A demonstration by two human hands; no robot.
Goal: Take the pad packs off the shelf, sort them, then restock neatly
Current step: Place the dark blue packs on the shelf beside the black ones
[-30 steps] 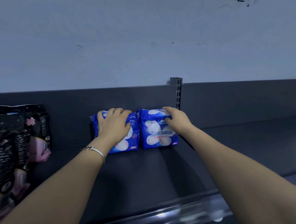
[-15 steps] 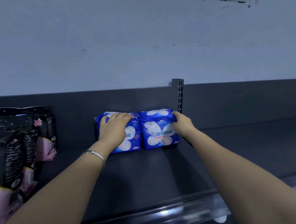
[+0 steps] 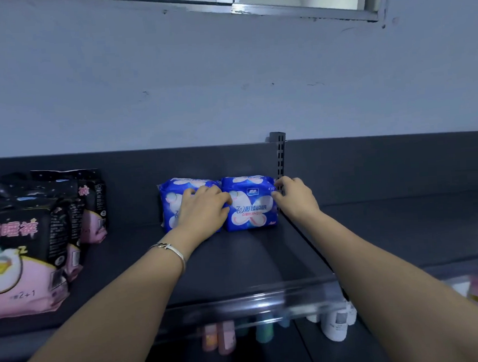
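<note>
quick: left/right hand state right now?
Left hand: fingers curled over the left blue pack; grip or just pressing, cannot tell.
Right hand: closed, fingers curled round the edge of the right blue pack.

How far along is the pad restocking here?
Looks done: black-and-pink packs stand in a row at left. In hand: left hand rests on the left blue pack, right hand grips the edge of the right blue pack, side by side. Left: squaring these; further packs aren't visible.
</note>
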